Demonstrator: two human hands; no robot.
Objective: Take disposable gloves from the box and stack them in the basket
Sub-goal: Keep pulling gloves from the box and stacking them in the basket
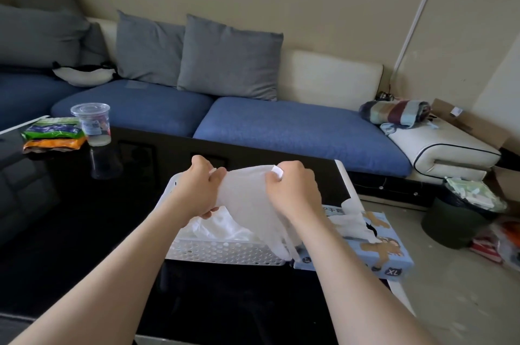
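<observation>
Here I am pinching a glove (247, 193) with my left hand (201, 187) and right hand (292, 190), stretching it over the basket (225, 253) near the tabletop's (84, 218) right edge.

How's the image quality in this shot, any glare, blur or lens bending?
Head view: soft, even daylight, no harsh shadows; the glossy black table mirrors the clear plastic cup; the wide-angle lens slightly bows the white wall pipe; the translucent white glove held between the left hand and right hand looks slightly soft.
</observation>
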